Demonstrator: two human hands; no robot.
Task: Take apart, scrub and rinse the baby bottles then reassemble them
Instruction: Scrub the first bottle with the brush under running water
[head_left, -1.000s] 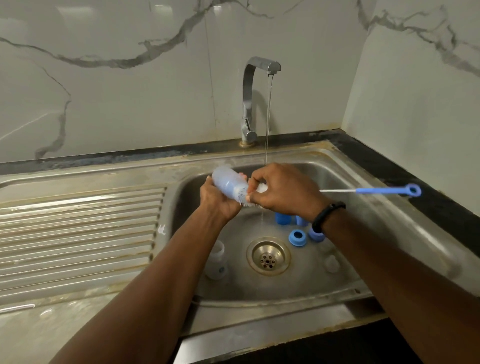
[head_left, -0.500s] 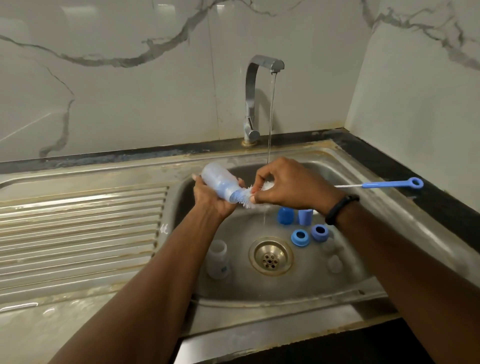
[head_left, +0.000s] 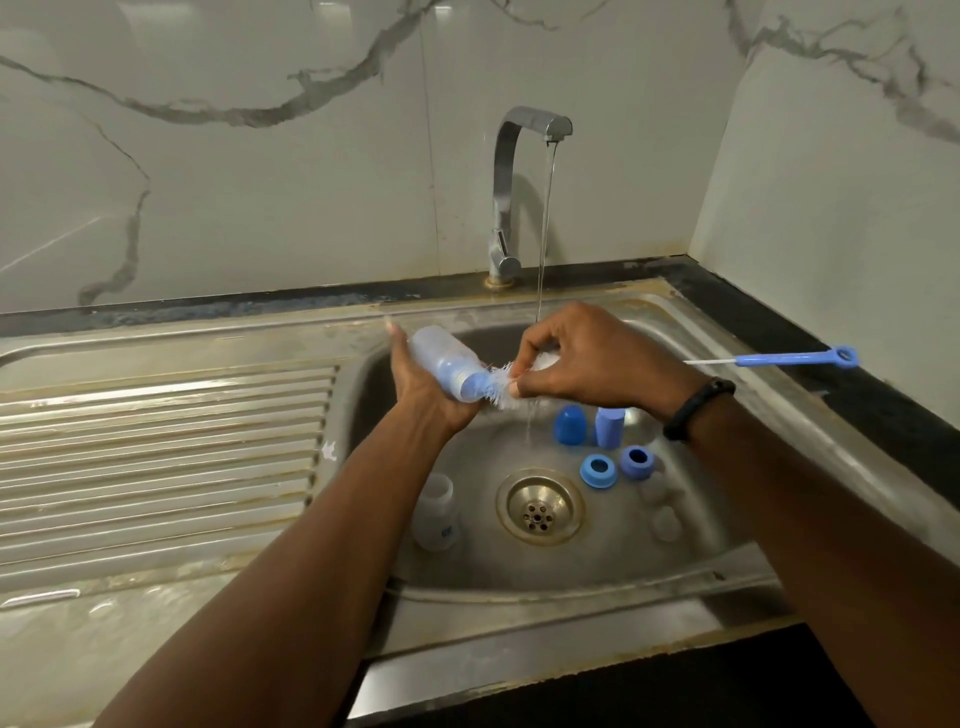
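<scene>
— Step in hand? Scrubbing, by the look: bottle (head_left: 448, 366) gripped in left hand (head_left: 427, 387) over sink (head_left: 691, 525), mouth tilted down to the right; brush (head_left: 506, 382) bristles at the mouth, right hand (head_left: 592, 364) fingers (head_left: 524, 383) pinching the brush just behind them.

— Next? Probably driving bristles in, then rinsing under tap (head_left: 524, 156).

— Room? Handle (head_left: 795, 357) overhanging right rim; caps (head_left: 589, 426) and second bottle (head_left: 436, 512) below; open air above.

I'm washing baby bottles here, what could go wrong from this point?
The left hand holds the bottle tilted and wet, so it could slip into the sink. The brush bristles flare at the bottle's mouth and may flick water. The blue rings lie near the drain.
</scene>
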